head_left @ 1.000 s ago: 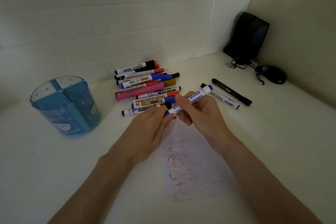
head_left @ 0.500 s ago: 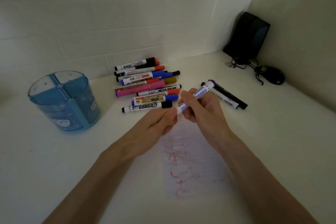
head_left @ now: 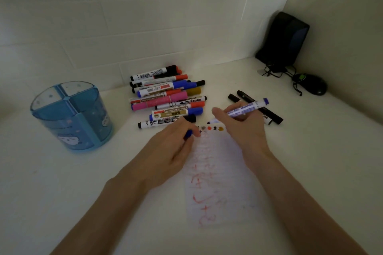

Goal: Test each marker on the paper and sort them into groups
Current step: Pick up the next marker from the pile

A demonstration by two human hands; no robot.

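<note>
Fingers [head_left: 217, 113] of the right hand [head_left: 242, 130] grasp the uncapped marker [head_left: 246, 107] at frame centre, tip near the top edge of the paper [head_left: 219, 174]; the left hand [head_left: 172, 148] pinches a blue cap [head_left: 188, 134]. The pile [head_left: 165, 97] lies above, the holder [head_left: 70, 118] at left.

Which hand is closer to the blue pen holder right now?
Left. The left hand pinches a blue cap right of the pen holder; the right hand, gripping the marker, sits farther right.

The right hand [head_left: 242, 128] hides parts of two black-capped markers [head_left: 245, 96].
</note>
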